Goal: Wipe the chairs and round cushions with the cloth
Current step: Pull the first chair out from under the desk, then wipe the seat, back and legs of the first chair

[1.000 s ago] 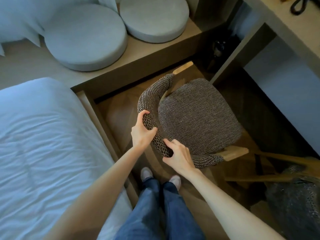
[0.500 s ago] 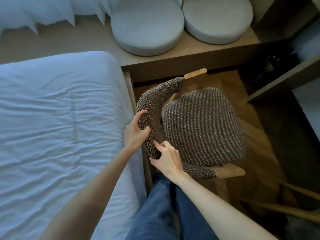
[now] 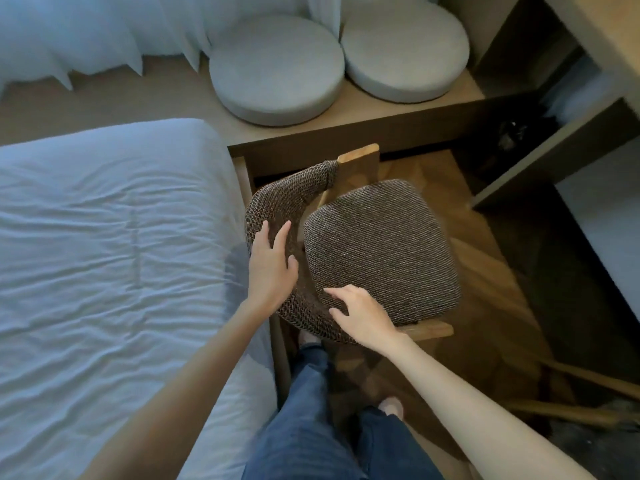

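View: from my remote station I look down through the head camera, past blue jeans (image 3: 304,427), onto a chair close to a bed.
Chair: the chair (image 3: 363,237) stands upright on the wooden floor (image 3: 485,271), just beside the bed (image 3: 104,237) and just in front of a raised ledge (image 3: 363,128).
Seat pad: the dark woven seat pad (image 3: 398,271) is square with rounded corners and faces up.
Backrest: the curved woven backrest (image 3: 287,199) wraps the side of the seat nearest the bed and ends at pale wooden posts.
Left hand: my view shows the left hand (image 3: 272,268) lying over the backrest curve with its fingers straight and slightly spread, gripping nothing. I cannot tell how firmly the palm bears on the weave.
Right hand: the right hand (image 3: 360,313) hovers or rests over the lower end of the backrest. Its fingers are loosely spread and reach onto the near edge of the seat pad, and it holds nothing.
Hands, relation: they are apart, with a stretch of backrest between them.
Round cushions: the first round cushion (image 3: 277,69) and the second round cushion (image 3: 405,51), both pale grey, lie flat on the ledge, touching each other, beyond the chair and well apart from both hands.
Surroundings: a pale curtain (image 3: 86,32) hangs above the ledge, and the wooden legs (image 3: 588,375) of further furniture enter at the lower right.
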`<state>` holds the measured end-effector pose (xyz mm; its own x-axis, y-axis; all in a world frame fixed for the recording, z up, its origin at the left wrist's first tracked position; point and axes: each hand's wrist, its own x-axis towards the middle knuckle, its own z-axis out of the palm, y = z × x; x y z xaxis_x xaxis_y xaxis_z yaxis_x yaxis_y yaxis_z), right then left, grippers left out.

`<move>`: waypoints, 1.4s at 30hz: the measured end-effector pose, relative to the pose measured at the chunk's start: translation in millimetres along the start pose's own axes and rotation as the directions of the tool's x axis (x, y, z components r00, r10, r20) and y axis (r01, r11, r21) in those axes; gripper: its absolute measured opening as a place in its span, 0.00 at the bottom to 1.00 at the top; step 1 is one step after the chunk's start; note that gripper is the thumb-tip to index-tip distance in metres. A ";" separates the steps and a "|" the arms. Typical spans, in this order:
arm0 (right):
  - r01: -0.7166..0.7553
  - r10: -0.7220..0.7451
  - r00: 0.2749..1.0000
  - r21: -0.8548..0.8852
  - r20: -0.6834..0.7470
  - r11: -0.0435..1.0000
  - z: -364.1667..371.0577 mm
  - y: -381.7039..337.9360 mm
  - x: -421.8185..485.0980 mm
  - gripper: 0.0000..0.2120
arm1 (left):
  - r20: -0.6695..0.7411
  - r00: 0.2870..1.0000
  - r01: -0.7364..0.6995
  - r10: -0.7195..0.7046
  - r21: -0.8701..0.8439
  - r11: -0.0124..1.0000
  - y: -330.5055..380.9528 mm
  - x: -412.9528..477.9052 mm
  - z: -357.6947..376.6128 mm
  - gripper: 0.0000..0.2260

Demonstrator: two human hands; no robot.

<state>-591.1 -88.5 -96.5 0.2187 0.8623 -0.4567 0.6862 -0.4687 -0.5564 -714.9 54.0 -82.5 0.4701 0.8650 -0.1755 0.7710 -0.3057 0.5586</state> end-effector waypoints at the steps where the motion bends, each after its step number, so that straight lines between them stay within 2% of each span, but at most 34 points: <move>1: -0.027 0.027 0.999 0.005 -0.027 1.000 -5.4 13.6 -11.9 0.20 | 0.018 0.999 -0.052 0.051 0.012 0.999 12.9 -4.9 4.5 0.27; 3: -0.078 0.080 0.994 0.029 -0.078 0.997 -18.9 43.6 -37.7 0.19 | 0.067 0.988 -0.139 0.139 -0.006 0.990 43.4 -15.9 18.5 0.27; 9: -0.175 0.204 0.953 0.143 -0.223 0.974 -70.5 140.0 -132.3 0.17 | 0.173 0.944 -0.274 0.281 -0.065 0.960 161.8 -61.8 81.0 0.25; 15: -0.292 0.361 0.831 0.221 -0.424 0.930 -116.7 229.2 -232.8 0.16 | 0.249 0.866 -0.426 0.434 -0.088 0.900 289.3 -110.3 144.0 0.24; 19: -0.333 0.461 0.736 0.329 -0.495 0.884 -151.2 283.8 -288.4 0.16 | 0.298 0.766 -0.555 0.570 -0.140 0.820 369.9 -128.6 178.7 0.23; 27: -0.381 0.649 0.466 0.526 -0.601 0.760 -205.9 373.5 -348.3 0.15 | 0.378 0.524 -0.748 0.763 -0.224 0.625 515.4 -137.1 242.7 0.23; 30: -0.409 0.686 0.368 0.553 -0.628 0.726 -226.1 407.4 -353.6 0.15 | 0.420 0.464 -0.768 0.780 -0.248 0.590 563.6 -129.1 273.4 0.23; 37: -0.466 0.787 0.211 0.648 -0.580 0.603 -288.3 496.1 -352.2 0.15 | 0.528 0.284 -0.843 0.800 -0.260 0.471 666.6 -81.6 351.9 0.22; 42: -0.490 0.829 0.149 0.688 -0.539 0.536 -337.5 554.1 -346.0 0.15 | 0.616 0.157 -0.880 0.772 -0.268 0.393 730.1 -51.9 404.8 0.22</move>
<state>-52.4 -581.8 -12.4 0.9755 -0.1566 -0.1546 -0.2168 -0.8053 -0.5518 -2.4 -375.2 6.3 0.9336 -0.3451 -0.0961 -0.2254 -0.7745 0.5911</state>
